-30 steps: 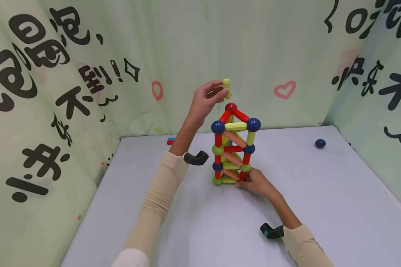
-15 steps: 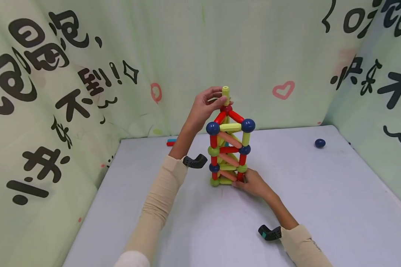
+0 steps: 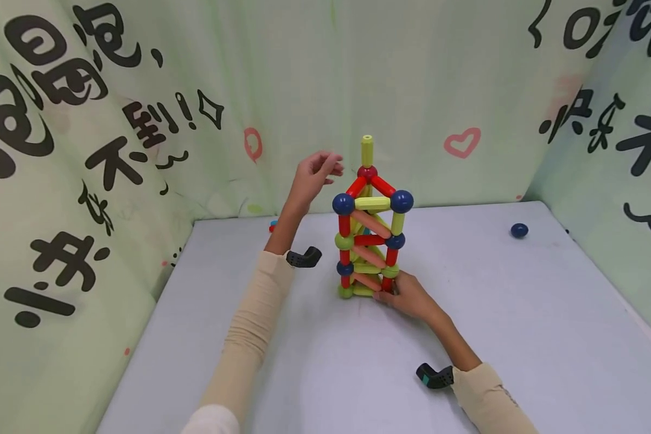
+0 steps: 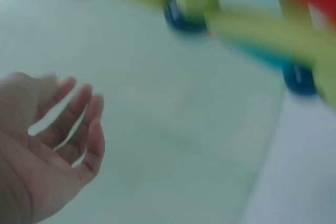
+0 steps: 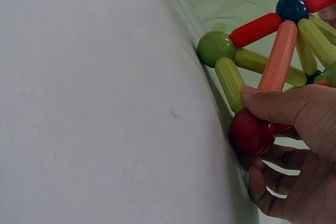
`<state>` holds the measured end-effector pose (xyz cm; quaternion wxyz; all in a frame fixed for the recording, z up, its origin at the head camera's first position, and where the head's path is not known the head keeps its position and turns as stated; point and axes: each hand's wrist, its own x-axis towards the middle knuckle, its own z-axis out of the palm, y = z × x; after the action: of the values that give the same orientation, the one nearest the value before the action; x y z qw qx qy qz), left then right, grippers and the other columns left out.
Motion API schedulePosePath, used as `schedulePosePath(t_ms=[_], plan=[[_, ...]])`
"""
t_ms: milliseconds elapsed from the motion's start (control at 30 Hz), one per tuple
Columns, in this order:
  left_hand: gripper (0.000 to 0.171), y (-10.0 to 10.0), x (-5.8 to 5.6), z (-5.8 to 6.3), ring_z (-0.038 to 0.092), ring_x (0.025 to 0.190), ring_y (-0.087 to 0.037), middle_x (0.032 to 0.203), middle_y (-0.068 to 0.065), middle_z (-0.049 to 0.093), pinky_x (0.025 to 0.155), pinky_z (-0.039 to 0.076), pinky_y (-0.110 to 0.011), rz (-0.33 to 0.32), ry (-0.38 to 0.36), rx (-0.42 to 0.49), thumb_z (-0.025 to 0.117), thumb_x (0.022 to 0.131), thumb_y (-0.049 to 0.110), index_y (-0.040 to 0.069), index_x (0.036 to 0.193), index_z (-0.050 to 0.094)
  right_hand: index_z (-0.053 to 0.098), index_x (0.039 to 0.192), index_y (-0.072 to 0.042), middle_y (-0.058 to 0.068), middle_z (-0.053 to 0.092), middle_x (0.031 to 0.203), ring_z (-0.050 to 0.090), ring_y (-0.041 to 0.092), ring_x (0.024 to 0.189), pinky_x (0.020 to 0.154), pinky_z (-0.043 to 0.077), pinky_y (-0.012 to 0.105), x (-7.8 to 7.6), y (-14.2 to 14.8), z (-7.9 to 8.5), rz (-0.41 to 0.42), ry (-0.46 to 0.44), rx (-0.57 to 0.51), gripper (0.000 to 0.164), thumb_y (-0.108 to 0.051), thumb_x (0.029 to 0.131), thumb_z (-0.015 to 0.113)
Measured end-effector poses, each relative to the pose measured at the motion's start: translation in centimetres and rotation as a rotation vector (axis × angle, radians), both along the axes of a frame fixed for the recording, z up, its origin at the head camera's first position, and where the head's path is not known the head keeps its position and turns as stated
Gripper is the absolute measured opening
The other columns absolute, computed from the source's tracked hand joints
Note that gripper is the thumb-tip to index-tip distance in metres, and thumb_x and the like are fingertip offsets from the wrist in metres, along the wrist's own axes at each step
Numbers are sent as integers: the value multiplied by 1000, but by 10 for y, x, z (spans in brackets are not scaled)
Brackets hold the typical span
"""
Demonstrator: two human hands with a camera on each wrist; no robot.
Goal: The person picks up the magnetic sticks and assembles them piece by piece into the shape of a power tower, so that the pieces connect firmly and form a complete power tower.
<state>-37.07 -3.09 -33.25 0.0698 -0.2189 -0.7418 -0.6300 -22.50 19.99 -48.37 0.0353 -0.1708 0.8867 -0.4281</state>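
A tower of magnetic sticks and balls point(image 3: 372, 204) stands upright on the table, built of red, yellow-green and orange sticks. On its topmost red ball point(image 3: 367, 173) a yellow stick point(image 3: 367, 150) points straight up. My left hand point(image 3: 311, 178) is in the air left of the tower top, holding nothing; in the left wrist view its fingers point(image 4: 94, 148) are loosely bent and apart from the blurred tower. My right hand point(image 3: 409, 298) grips the tower's lower right corner. In the right wrist view, its thumb and fingers are around a dark red ball point(image 5: 251, 134) there.
A loose blue ball point(image 3: 519, 230) lies on the white table point(image 3: 466, 337) at the far right. Behind my left forearm, the ends of a blue and a red stick point(image 3: 273, 226) show at the back edge. A printed curtain point(image 3: 282, 90) surrounds the table's back and sides.
My left hand has brought the yellow stick down onto the top red ball, let go of it and moved away left. My right hand stays at the tower's base.
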Motion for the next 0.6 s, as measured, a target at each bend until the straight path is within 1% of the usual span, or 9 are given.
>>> schedulePosePath(t_ms=[100, 167, 233, 267, 333, 400, 433, 500, 600], plan=[[28, -28, -14, -37, 66, 99, -24, 106, -16, 70, 85, 53, -35, 212, -16, -196, 57, 100, 27, 5, 113, 67, 43, 143, -10, 11, 64, 123, 60, 26, 107, 91, 54, 45, 0, 0, 0, -6, 7, 16, 64, -15, 88, 73], [22, -48, -19, -62, 65, 100, -29, 107, -18, 69, 84, 52, -37, 337, -43, -345, 58, 98, 19, 3, 110, 68, 44, 142, -10, 10, 65, 120, 60, 24, 104, 89, 54, 43, 0, 0, 1, -12, 12, 22, 62, -16, 87, 74], [20, -65, -21, -85, 59, 107, -36, 114, -21, 64, 86, 51, -42, 428, -71, -495, 58, 96, 12, 3, 111, 68, 45, 141, -9, 11, 65, 118, 60, 25, 103, 88, 54, 44, 0, 0, 3, -11, 21, 21, 62, -15, 87, 74], [21, -72, -20, -95, 55, 110, -38, 117, -22, 61, 87, 50, -45, 461, -88, -561, 59, 96, 10, 3, 112, 68, 44, 141, -9, 11, 64, 121, 60, 25, 105, 90, 54, 44, -1, -1, 3, -7, 25, 19, 62, -15, 87, 74], [22, -83, -19, -113, 50, 115, -40, 123, -23, 54, 89, 50, -50, 507, -118, -685, 60, 95, 9, 5, 116, 67, 43, 143, -11, 11, 63, 126, 60, 26, 110, 92, 54, 46, -1, -1, 4, -10, 27, 9, 64, -14, 87, 74], [25, -91, -16, -127, 47, 118, -40, 125, -22, 49, 89, 50, -53, 528, -126, -784, 62, 95, 11, 7, 119, 66, 43, 143, -11, 12, 63, 126, 60, 27, 110, 93, 53, 47, 0, -1, 5, -11, 29, 6, 65, -13, 87, 74], [26, -93, -15, -132, 47, 118, -39, 126, -22, 49, 89, 50, -54, 532, -122, -821, 64, 94, 12, 7, 120, 66, 42, 144, -11, 12, 62, 127, 59, 27, 111, 94, 53, 47, 0, -1, 4, -12, 26, 7, 66, -13, 87, 74], [29, -97, -12, -139, 49, 116, -40, 124, -22, 50, 88, 51, -55, 532, -95, -875, 66, 93, 14, 7, 121, 65, 43, 143, -11, 12, 63, 125, 59, 27, 109, 94, 53, 47, 0, -1, 4, -17, 17, 11, 65, -14, 87, 74], [29, -99, -9, -145, 51, 112, -38, 121, -21, 52, 86, 52, -52, 516, -57, -936, 69, 92, 18, 6, 118, 64, 43, 142, -10, 11, 63, 123, 59, 26, 107, 94, 52, 48, 1, -1, 2, -19, 8, 25, 63, -14, 87, 74]])
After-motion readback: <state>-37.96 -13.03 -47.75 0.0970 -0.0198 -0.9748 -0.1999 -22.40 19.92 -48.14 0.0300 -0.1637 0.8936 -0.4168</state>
